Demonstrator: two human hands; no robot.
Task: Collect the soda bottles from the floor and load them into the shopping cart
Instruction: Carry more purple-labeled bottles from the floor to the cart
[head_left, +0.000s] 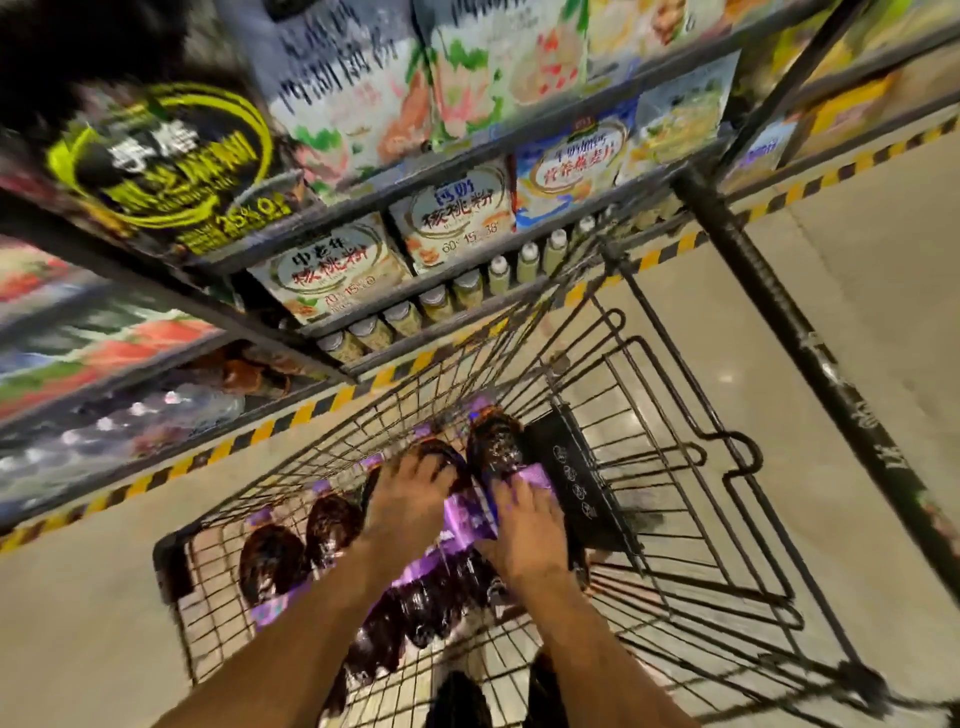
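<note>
In the shopping cart (169, 566), the left hand (415, 501) curls its fingers over the piled soda bottles (272, 564) while the right hand (527, 538) presses spread fingers on a purple label (467, 519), and an uneven release could roll bottles onto fingers.

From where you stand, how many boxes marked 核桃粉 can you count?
2: nearer box and farther box, side by side above the white-capped bottles; others may be blurred.

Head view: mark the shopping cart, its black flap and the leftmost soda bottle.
shopping cart (170, 564), head view, black corner bumper.
black flap (576, 483), head view, panel middle.
leftmost soda bottle (270, 564), head view, dark body.
</note>
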